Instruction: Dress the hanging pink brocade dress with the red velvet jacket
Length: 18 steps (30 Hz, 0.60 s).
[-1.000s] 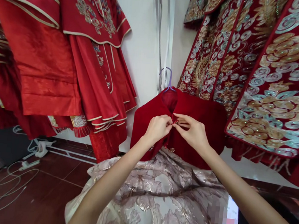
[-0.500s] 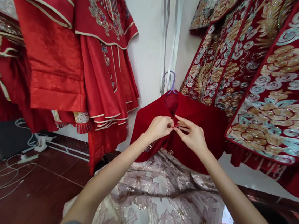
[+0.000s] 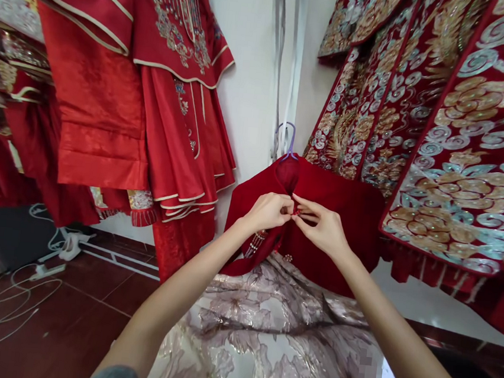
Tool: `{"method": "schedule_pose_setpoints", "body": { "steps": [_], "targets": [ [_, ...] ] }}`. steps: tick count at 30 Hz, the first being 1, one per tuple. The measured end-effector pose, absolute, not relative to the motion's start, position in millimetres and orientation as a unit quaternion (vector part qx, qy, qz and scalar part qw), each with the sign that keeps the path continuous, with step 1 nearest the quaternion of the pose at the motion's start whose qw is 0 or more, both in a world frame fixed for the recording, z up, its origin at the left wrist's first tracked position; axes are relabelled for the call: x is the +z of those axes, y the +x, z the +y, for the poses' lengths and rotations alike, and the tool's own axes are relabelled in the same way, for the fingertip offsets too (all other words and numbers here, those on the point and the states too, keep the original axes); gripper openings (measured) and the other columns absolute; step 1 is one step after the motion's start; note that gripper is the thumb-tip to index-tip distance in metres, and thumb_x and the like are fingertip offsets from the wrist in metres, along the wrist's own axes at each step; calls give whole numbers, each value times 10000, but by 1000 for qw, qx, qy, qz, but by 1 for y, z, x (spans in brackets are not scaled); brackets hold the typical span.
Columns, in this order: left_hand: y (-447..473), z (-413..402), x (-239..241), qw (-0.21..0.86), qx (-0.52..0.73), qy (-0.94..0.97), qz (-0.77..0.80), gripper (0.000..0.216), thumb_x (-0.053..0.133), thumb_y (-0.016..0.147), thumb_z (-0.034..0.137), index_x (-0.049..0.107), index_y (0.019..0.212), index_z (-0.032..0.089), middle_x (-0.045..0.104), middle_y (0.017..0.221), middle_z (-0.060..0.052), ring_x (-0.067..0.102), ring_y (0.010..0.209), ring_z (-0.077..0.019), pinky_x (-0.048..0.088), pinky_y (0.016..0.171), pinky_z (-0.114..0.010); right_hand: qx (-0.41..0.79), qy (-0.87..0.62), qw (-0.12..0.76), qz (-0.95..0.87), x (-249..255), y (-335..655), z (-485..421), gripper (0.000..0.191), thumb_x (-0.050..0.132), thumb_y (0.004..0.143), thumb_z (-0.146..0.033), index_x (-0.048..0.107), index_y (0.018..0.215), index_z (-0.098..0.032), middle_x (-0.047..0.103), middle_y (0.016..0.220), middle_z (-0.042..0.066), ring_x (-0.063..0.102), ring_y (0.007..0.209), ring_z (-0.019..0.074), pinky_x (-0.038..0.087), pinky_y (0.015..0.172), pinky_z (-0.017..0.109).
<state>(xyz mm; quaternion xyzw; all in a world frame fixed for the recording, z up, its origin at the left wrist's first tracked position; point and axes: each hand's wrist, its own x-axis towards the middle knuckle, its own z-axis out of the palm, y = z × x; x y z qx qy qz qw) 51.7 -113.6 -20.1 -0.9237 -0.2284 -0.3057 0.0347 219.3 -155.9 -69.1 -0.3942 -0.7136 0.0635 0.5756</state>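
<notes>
A dark red velvet garment, short like a jacket or cape, hangs from a purple hanger by its neck. At its front opening my left hand is closed, thumb and finger pinching the left edge. My right hand meets it from the other side, thumb and index pinched on a small red button that is partly hidden by the fingertips. Below my left hand a beaded tassel ornament dangles on the velvet. A small flower-shaped bead ornament sits lower on the right front panel.
Red trimmed garments hang on the left, heavily embroidered ones on the right. Under my arms spreads pale, shiny floral fabric. A white cable and power strip lie on the brown tiled floor. White straps hang by the wall.
My view has shifted slightly. Both hands stay pinched together at the front opening, and more of the beaded tassel shows below my left hand.
</notes>
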Motion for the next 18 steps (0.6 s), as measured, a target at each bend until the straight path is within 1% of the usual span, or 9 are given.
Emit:
{"method": "schedule_pose_setpoints", "body": {
  "steps": [4, 8, 11, 15, 18],
  "targets": [
    [54, -110, -22, 63, -303, -923, -230, 89, 537, 754, 159, 591, 684, 172, 635, 742, 12, 549, 640, -113, 359, 586, -221, 63, -397, 565, -721, -68, 219, -154, 533, 593, 771, -202, 559, 1303, -190, 673, 1100, 50, 670, 900, 163, 582, 860, 328],
    [62, -112, -20, 114, -272, -927, -231, 116, 509, 765, 143, 600, 706, 182, 650, 820, -19, 581, 744, -150, 383, 616, -239, 49, -397, 564, -722, -68, 220, -152, 521, 565, 770, -180, 567, 1291, -202, 640, 1175, 51, 658, 939, 168, 568, 879, 330],
    [71, -117, -19, 127, -253, -924, -256, 131, 495, 786, 140, 615, 752, 180, 651, 846, -47, 594, 794, -176, 421, 668, -254, 27, -397, 573, -716, -70, 217, -149, 497, 536, 775, -162, 571, 1267, -215, 617, 1179, 57, 629, 976, 173, 551, 887, 335],
    [83, -125, -27, 107, -294, -894, -319, 143, 482, 807, 114, 610, 817, 178, 641, 895, -74, 595, 872, -191, 453, 748, -268, 6, -385, 634, -670, -79, 211, -137, 448, 523, 768, -153, 544, 1213, -200, 598, 1130, 76, 588, 997, 183, 515, 883, 342],
    [94, -129, -47, 26, -392, -829, -399, 86, 534, 791, 124, 581, 824, 189, 633, 899, -64, 597, 876, -189, 470, 775, -285, 30, -386, 668, -636, -89, 210, -125, 439, 530, 757, -165, 520, 1196, -191, 578, 1081, 77, 570, 982, 176, 501, 869, 328]
  ]
}}
